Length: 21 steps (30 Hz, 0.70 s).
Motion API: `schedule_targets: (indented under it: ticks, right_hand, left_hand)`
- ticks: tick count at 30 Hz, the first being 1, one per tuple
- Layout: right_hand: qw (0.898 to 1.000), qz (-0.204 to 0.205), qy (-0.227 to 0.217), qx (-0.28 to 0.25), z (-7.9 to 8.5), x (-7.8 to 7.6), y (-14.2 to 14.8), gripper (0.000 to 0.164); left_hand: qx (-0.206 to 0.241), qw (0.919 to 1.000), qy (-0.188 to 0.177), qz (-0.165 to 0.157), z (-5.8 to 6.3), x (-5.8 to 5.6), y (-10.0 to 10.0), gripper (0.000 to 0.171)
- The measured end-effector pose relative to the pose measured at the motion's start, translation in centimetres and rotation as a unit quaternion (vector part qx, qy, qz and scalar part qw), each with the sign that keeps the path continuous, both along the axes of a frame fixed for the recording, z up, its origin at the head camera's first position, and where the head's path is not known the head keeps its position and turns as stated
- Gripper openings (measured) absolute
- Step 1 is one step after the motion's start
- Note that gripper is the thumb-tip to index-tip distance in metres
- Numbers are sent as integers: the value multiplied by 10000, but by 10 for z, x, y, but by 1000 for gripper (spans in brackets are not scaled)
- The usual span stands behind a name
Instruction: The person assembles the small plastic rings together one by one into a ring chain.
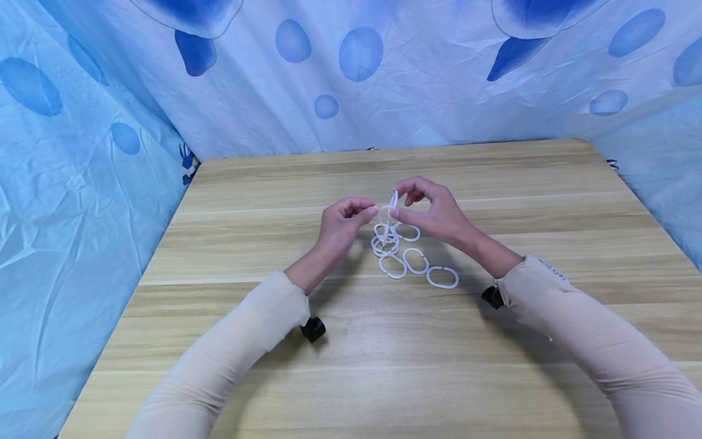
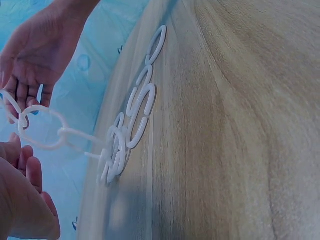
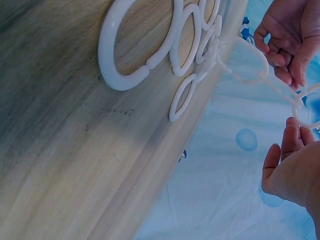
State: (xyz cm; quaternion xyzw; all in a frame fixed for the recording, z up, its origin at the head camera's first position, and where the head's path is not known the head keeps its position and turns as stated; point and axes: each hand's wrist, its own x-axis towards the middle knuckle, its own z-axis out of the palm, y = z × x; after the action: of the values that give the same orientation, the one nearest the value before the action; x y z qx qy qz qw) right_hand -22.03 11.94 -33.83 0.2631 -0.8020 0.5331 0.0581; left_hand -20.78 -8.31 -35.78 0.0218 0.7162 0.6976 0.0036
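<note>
Both hands are raised over the table around a chain of white oval shower curtain rings. My left hand (image 1: 344,225) pinches one ring (image 2: 45,147) of the chain between thumb and fingertips. To its right, my right hand (image 1: 436,210) pinches a tilted ring (image 1: 395,198), linked to the left hand's ring. More linked rings hang below and run down to a small heap of rings (image 1: 385,251) on the wood. Beside the heap lie several rings with small gaps, among them one ring (image 1: 443,288) at the right end of the group.
The wood-grain table (image 1: 384,366) spreads out around the rings. A blue patterned curtain (image 1: 263,110) stands behind the table and along its sides. Black wrist mounts (image 1: 313,329) are at the cuffs of the light sleeves (image 1: 236,341).
</note>
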Motion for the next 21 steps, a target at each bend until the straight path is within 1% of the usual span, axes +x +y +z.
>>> schedule_targets:
  ticks: [3,7,10,13,15,18,21]
  right_hand:
    - [10000,-25,-61,37,0,0,0,32]
    - [9999,47,-144,24,-1,0,0,32]
    - [9994,157,-299,35,0,0,-1,32]
    - [9986,251,-460,48,0,1,-1,32]
    - [9979,321,-567,5,1,2,-1,31]
    - [9962,402,-773,-84,1,2,1,30]
    - [9916,512,-1164,-223,2,0,3,31]
  left_hand:
    - [-165,9997,166,-121,0,0,0,16]
    - [-446,9975,459,-306,1,1,2,16]
    - [-487,9963,585,-394,2,2,4,17]
    - [-586,9949,711,-411,1,2,5,18]
    - [-792,9923,867,-392,0,2,6,19]
    - [-1163,9862,1123,-361,0,3,6,19]
    - [-1313,9826,1267,-352,1,4,7,16]
